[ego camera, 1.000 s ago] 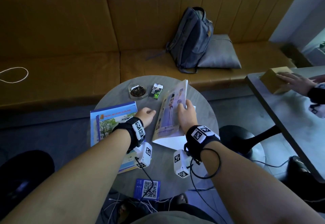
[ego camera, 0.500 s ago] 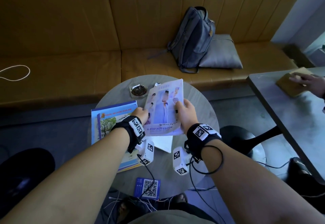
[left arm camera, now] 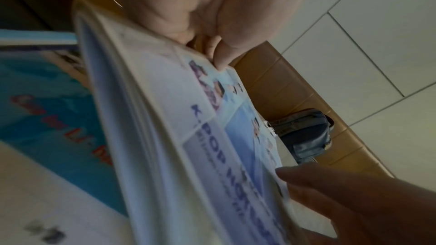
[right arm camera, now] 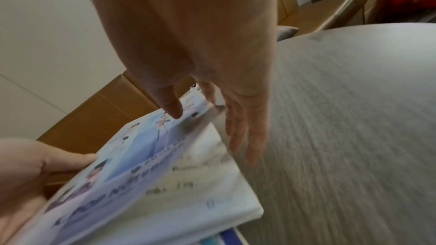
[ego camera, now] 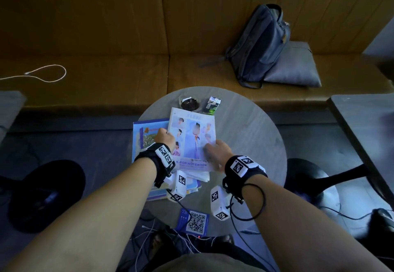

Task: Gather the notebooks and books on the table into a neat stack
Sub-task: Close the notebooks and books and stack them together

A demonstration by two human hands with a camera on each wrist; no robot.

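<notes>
Pale-blue "K.POP NOTEBOOK" (ego camera: 193,137): your left hand (ego camera: 164,139) pinches its edge; your right hand (ego camera: 217,151), fingers straight, touches it; wrist views show handwriting underneath.

The K-pop notebook (ego camera: 193,139) hides most of the blue book (ego camera: 147,133).

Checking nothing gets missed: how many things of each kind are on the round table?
Notebooks and books: 3 (K-POP notebook, blue book, white notebook)
Ashtray: 1
Cigarette pack: 1
QR card: 1
Total: 6
</notes>
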